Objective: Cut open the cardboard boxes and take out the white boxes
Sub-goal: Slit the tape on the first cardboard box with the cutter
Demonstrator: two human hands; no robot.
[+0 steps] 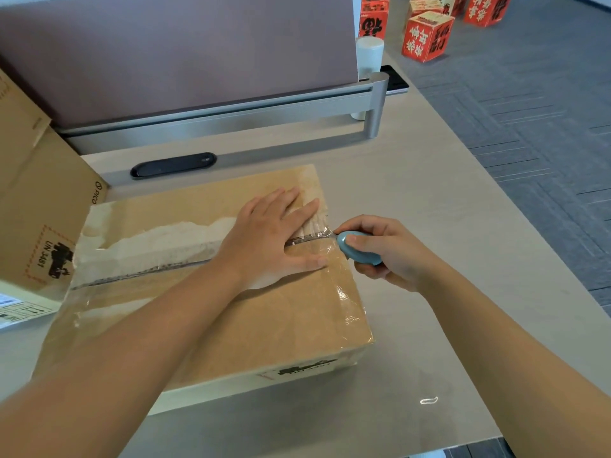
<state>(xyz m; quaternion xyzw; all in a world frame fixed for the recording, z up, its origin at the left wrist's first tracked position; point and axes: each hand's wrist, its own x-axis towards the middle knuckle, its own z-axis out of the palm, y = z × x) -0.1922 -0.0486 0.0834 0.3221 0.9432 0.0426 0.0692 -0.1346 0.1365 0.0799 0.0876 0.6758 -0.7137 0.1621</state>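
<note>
Flat brown taped cardboard box [211, 292] on the pale bench [429, 193], left hand [274, 239] pressing flat-fingered beside its seam, right hand [386, 252] clasping a small blue oval cutter [358, 247] at the seam's end; stiff, probably light, best steadied from above.

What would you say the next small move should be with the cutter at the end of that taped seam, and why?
Probably draw the blue cutter leftward along the taped seam. The right hand grips it at the seam's right end, the cardboard box looks sealed, and the left hand lies flat, steadying it. Its fingers straddle the seam, so shift them first.
</note>
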